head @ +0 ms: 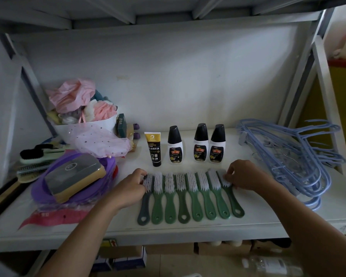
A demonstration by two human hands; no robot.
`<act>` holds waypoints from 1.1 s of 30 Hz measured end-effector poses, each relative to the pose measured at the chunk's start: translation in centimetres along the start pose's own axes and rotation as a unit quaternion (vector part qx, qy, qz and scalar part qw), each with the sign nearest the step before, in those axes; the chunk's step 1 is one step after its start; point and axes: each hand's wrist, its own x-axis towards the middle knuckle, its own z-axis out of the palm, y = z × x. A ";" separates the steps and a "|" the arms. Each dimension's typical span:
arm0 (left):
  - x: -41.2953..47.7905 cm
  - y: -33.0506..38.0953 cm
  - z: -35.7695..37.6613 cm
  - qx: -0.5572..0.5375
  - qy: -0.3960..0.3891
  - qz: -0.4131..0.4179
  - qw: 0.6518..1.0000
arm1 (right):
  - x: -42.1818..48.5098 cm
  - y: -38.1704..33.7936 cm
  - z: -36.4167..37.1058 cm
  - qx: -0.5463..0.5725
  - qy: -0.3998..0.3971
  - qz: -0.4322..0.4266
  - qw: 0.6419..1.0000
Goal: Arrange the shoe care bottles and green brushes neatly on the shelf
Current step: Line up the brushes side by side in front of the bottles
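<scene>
My left hand (135, 183) pinches the leftmost brush (146, 200) by its head and my right hand (243, 174) pinches the rightmost brush (233, 198). Eight brushes (192, 196) lie side by side on the shelf (268, 220), with the bottles (200, 143) upright behind.

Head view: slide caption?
Left hand and right hand hold the ends of the brush row; three bottles and a tube stand behind.

Blue hangers (316, 183) (stacked), purple basins (40, 189)
</scene>
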 end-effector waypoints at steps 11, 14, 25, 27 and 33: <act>-0.1 0.5 0.2 -0.011 0.000 0.011 1.000 | 0.6 0.4 0.3 -0.031 0.005 -0.005 0.999; -0.1 0.5 0.2 -0.013 -0.002 0.010 1.000 | 0.6 0.5 0.3 -0.034 0.003 -0.004 0.999; -0.3 1.0 0.7 -0.012 -0.018 0.025 0.999 | -0.2 0.0 -0.2 -0.084 0.009 -0.006 0.996; -0.3 0.9 0.7 -0.016 -0.018 0.023 0.999 | -0.3 0.0 -0.3 -0.085 0.004 -0.006 0.996; -0.2 0.9 0.8 -0.028 0.001 0.021 0.999 | -0.3 -0.2 -0.1 -0.107 0.012 -0.008 0.994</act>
